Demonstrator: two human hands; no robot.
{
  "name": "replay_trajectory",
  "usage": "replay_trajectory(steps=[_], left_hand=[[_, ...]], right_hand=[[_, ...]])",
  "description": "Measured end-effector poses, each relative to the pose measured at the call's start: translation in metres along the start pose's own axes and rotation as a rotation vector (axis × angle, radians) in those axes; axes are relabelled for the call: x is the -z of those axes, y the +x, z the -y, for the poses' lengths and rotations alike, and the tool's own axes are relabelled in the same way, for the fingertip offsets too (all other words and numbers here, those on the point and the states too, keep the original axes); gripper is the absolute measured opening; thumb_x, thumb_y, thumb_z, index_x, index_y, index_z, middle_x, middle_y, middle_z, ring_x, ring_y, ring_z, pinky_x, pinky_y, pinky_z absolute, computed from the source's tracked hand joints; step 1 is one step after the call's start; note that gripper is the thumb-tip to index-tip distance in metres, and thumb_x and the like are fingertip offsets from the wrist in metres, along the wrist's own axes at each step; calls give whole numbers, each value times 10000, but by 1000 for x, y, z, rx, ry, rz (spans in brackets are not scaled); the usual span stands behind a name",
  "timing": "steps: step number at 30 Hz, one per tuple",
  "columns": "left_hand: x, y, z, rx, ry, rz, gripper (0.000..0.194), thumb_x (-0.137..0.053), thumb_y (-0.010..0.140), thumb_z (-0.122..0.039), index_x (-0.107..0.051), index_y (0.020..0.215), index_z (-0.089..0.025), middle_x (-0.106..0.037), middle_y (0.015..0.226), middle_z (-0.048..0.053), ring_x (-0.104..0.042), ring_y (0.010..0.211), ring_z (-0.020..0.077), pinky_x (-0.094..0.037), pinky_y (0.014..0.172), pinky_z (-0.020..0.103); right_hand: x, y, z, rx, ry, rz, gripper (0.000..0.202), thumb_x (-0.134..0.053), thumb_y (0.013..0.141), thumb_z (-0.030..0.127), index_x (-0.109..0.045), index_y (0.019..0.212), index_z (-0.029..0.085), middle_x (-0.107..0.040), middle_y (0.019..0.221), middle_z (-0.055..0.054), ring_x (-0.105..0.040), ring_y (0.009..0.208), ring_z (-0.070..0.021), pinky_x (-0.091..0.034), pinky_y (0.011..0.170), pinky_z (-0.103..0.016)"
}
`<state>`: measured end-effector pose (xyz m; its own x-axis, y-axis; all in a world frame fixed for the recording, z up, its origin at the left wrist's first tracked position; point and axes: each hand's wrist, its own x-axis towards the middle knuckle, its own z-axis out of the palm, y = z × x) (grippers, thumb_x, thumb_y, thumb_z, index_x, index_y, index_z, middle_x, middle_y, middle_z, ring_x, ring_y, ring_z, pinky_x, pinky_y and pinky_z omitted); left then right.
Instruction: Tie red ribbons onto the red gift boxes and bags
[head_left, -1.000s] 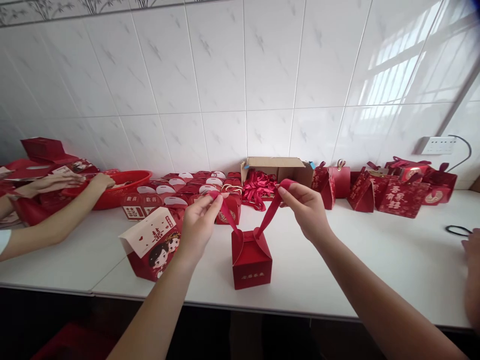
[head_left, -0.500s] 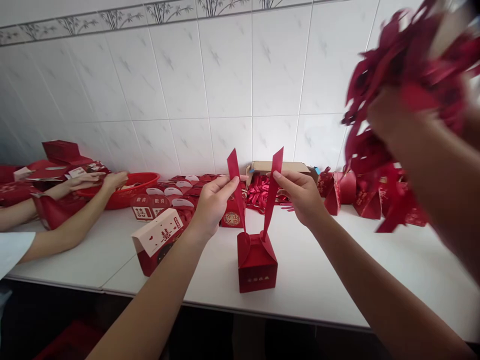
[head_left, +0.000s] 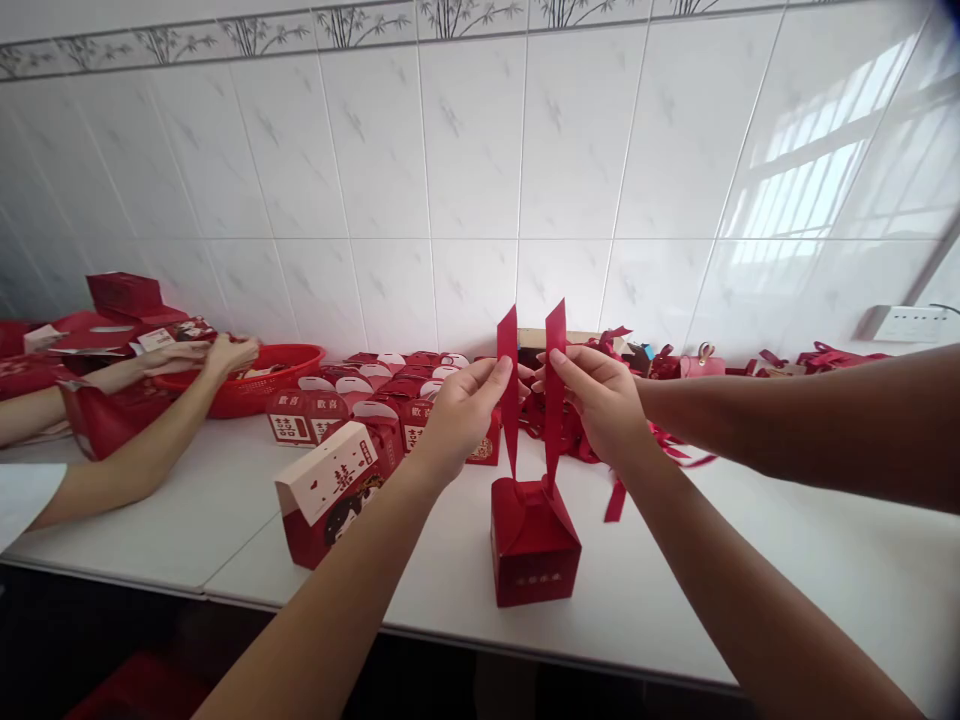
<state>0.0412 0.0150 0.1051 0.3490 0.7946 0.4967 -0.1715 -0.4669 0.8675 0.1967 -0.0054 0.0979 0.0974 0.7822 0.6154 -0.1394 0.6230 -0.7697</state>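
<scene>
The person's left hand (head_left: 466,415) and right hand (head_left: 602,398) each pinch a red ribbon tail (head_left: 553,425) between thumb and fingers, the two tails upright, slightly apart. Both run down to the closed top of a small red gift box (head_left: 536,555), standing near the front edge of the white table (head_left: 652,590).

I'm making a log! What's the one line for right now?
left hand: pinches left ribbon end | right hand: pinches right ribbon end | ends: apart above red box | red box: upright on white table
</scene>
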Motion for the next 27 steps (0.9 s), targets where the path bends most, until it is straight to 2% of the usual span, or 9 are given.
replay_trajectory(steps=[9,17,24,27], left_hand=[[-6,2,-1,-27,-57,47,319,-570,883,-450,-739,984,-198,-738,909,57,-673,843,177,-530,814,292],[-10,4,-2,-56,-82,84,293,-562,893,-441,-741,965,-220,-740,888,36,-681,819,167,-536,772,282],[-11,4,-1,-50,-58,8,321,-582,868,-479,-741,987,-226,-745,887,34,-680,800,166,-524,710,262],[-11,4,-2,-45,-46,-5,346,-591,856,-497,-742,1000,-222,-745,896,38,-680,816,173,-528,736,274]], right_hand=[[1,-2,8,61,-160,-4,202,-638,841,384,-740,871,212,-714,803,-23,-664,766,-160,-556,733,-328],[5,-2,10,58,-122,9,179,-661,827,382,-744,822,224,-722,807,-18,-674,734,-158,-559,718,-331],[9,-5,6,19,-134,-16,215,-688,793,427,-752,861,234,-734,836,-20,-685,800,-179,-546,755,-343],[11,-6,4,21,-149,-18,222,-685,793,435,-756,866,238,-725,800,-14,-678,773,-176,-544,741,-343]])
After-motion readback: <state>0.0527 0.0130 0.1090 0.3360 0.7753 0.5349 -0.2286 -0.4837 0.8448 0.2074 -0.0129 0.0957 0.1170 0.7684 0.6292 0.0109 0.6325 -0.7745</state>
